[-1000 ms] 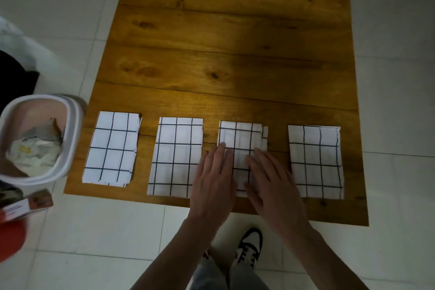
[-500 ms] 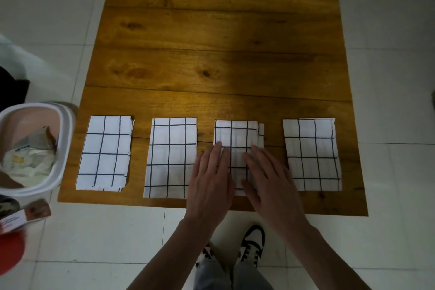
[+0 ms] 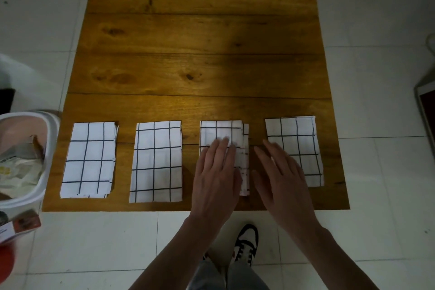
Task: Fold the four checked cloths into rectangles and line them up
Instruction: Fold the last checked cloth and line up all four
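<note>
Four folded checked cloths sit in a row along the near edge of the wooden worktop: first cloth, second cloth, third cloth, fourth cloth, all apart from one another. Left hand lies flat on the third cloth, fingers straight, grasping nothing. Right hand is flat and released, fingers straight, over the gap and the fourth cloth's near-left corner. White bin stands left of the worktop.
</note>
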The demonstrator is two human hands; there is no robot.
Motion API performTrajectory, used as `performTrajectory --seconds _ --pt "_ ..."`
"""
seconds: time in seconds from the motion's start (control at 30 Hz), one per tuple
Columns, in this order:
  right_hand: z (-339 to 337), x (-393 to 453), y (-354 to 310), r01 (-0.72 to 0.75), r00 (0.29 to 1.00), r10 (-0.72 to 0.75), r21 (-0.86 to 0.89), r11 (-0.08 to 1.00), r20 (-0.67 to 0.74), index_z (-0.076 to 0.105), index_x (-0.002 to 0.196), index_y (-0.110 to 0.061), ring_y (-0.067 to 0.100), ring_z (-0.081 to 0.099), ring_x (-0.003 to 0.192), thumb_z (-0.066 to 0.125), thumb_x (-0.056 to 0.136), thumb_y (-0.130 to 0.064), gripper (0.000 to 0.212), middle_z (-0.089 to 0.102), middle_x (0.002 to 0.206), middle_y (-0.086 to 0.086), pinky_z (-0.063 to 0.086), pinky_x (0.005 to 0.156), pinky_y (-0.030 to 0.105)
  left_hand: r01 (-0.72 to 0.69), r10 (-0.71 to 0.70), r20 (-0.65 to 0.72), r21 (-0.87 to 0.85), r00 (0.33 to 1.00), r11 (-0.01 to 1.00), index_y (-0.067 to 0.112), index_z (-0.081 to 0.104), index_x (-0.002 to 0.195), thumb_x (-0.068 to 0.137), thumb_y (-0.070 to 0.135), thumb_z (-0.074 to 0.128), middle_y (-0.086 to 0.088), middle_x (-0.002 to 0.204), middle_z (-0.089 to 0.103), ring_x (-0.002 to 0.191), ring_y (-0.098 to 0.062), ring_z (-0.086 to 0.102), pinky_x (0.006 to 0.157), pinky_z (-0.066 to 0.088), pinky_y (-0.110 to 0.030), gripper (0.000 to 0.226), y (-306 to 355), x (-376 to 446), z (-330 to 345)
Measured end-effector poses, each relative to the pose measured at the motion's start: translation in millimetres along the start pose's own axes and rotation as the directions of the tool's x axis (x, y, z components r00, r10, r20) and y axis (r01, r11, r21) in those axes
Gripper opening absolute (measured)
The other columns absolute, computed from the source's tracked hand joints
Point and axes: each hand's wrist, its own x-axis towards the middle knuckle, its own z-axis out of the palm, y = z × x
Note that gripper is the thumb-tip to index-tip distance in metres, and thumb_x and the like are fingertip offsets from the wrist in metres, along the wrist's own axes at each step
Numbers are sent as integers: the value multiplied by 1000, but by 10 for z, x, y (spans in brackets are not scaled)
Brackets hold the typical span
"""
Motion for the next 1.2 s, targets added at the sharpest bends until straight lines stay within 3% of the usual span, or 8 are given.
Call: performTrajectory --seconds 0.17,0.3,0.53,0.77,1.03,1.2 --pt "-125 -94 453 -127 992 126 -18 992 -25 43 156 -18 32 35 152 37 106 -45 57 41 163 9 43 114 55 -76 74 -40 -58 996 995 8 52 147 106 30 40 -12 152 53 146 -28 43 121 37 -50 48 409 180 118" --pt "-84 -174 705 -145 989 146 -56 988 16 43 157 -15 34 35 153 35 105 -44 60 40 164 11 45 113 59 -127 126 -9 -21 992 992 9 53 146 104 31 39 -11 149 55 143 -28 46 123 35 -48 49 680 245 274" --pt "-57 -318 800 -144 988 147 -60 988 43 42 157 -16 33 37 151 50 103 -38 59 40 164 11 48 111 56 -163 160 50 71 986 984 9 51 149 98 30 52 -11 156 48 146 -28 44 125 28 -45 56 796 163 449" --pt "-109 -407 792 -152 985 154 -35 988 81 39 159 -20 28 31 154 42 104 -43 60 34 167 5 45 114 49 -176 171 63 84 983 981 10 49 151 102 32 41 -10 159 46 149 -26 40 125 31 -48 54 806 40 455" --pt "-119 -352 783 -163 980 168 -47 985 111 39 160 -21 26 28 156 39 104 -44 61 33 168 5 39 117 47 -181 174 69 98 982 979 10 48 152 101 31 44 -11 159 45 149 -27 40 125 32 -48 55 797 99 462" --pt "-130 -357 772 -162 978 171 -80 984 123 39 160 -20 28 31 155 48 101 -41 62 34 167 6 41 117 48 -192 186 62 97 981 977 9 50 150 97 29 54 -12 157 48 148 -29 43 123 33 -49 57 789 96 446"
